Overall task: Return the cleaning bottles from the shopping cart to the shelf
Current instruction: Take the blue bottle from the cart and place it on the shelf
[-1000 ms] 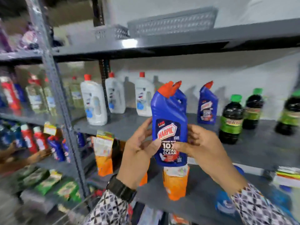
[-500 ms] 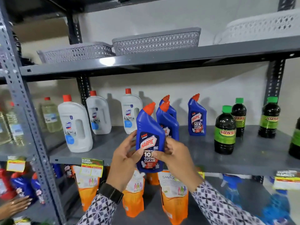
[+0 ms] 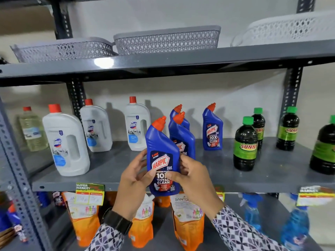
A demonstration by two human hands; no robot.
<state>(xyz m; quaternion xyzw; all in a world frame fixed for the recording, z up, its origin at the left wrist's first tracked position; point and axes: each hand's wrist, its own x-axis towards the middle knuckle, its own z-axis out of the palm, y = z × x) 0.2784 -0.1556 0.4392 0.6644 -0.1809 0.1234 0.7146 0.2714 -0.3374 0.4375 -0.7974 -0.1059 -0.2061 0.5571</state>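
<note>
I hold a blue Harpic bottle (image 3: 161,151) with an orange cap upright in front of the grey middle shelf (image 3: 112,165), its base level with the shelf's front edge. My left hand (image 3: 133,180) grips its left side and my right hand (image 3: 194,180) grips its right side. Right behind it on the shelf stand two more Harpic bottles (image 3: 183,136), one behind the other. A further Harpic bottle (image 3: 212,131) stands farther right. The shopping cart is out of view.
White Domex bottles (image 3: 66,142) stand on the shelf's left part, dark Sunny bottles (image 3: 245,145) with green caps on its right. Grey baskets (image 3: 166,39) sit on the shelf above. Orange refill pouches (image 3: 188,221) and blue spray bottles (image 3: 252,212) fill the shelf below.
The view has swung left and closed in on the shelf. The held bottle has moved toward the shelf, now in front of the two standing Harpic bottles. Both hands keep their grip.
</note>
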